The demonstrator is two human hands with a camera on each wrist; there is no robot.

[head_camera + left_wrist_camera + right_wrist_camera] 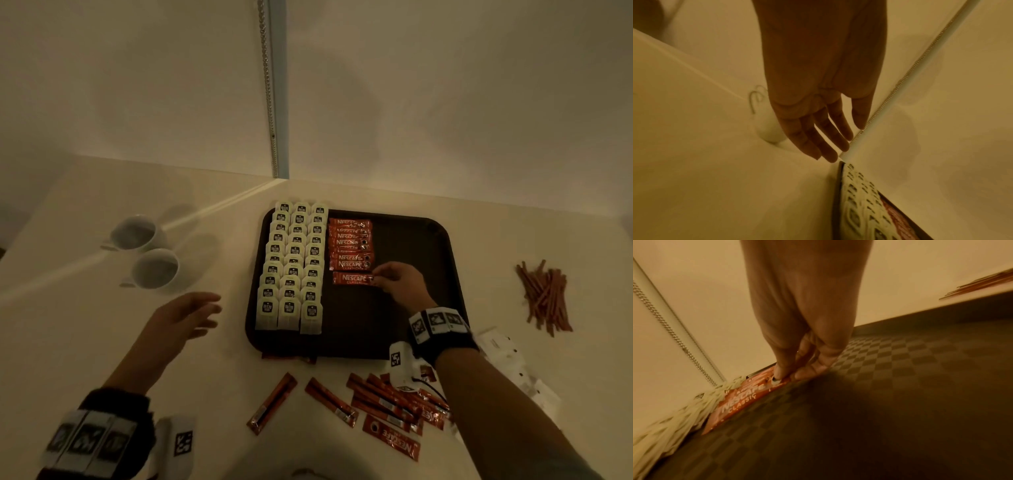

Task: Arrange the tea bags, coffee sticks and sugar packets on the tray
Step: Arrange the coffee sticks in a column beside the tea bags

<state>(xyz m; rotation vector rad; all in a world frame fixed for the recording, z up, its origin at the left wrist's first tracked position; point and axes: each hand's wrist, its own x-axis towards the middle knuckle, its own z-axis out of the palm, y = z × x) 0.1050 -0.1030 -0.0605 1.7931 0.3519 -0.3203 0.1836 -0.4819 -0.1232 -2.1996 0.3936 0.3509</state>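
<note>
Pale table, dark tray: coffee stick lengthwise left-right, right hand pinching its end, left hand slack, apart.

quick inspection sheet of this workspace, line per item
surface: pale table, dark tray on it
job's things: tea bags in three columns on tray; coffee sticks stacked beside them; loose coffee sticks on table by near edge; thin brown sugar sticks right of tray
clutter: two white cups left of tray
grippers: right hand pinches a coffee stick on tray; left hand open over table
cables: thin dark wire under right wrist
surroundings: pale walls, bead chain in corner
</note>
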